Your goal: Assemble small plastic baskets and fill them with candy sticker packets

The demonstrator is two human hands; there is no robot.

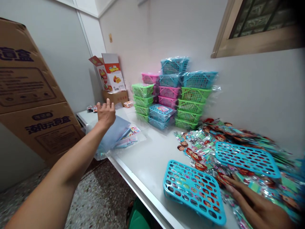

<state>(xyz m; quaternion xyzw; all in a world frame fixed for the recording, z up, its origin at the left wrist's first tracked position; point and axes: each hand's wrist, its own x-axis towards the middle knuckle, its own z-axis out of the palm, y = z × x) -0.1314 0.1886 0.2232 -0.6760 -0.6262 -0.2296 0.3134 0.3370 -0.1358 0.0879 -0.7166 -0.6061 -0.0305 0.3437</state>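
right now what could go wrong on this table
The plastic bags by the left hand overhang the edge of the table, so they could slide off. The front blue basket sits near that edge and might get knocked. The tall basket stacks could topple if bumped.

Easiest lane imo: bare strip of worktop (153, 156), between plastic bags (109, 135) on left and nearer blue basket (194, 192). Back of strip's kinda walled off, basket stacks (190, 105) standing tall there. Right side pretty cramped: heap of packets (209, 140) sprawled up to wall (257, 92), another blue perforated top (247, 158) lying over it. Far end: open carton (115, 78) in way. Air above nearer blue basket free though.
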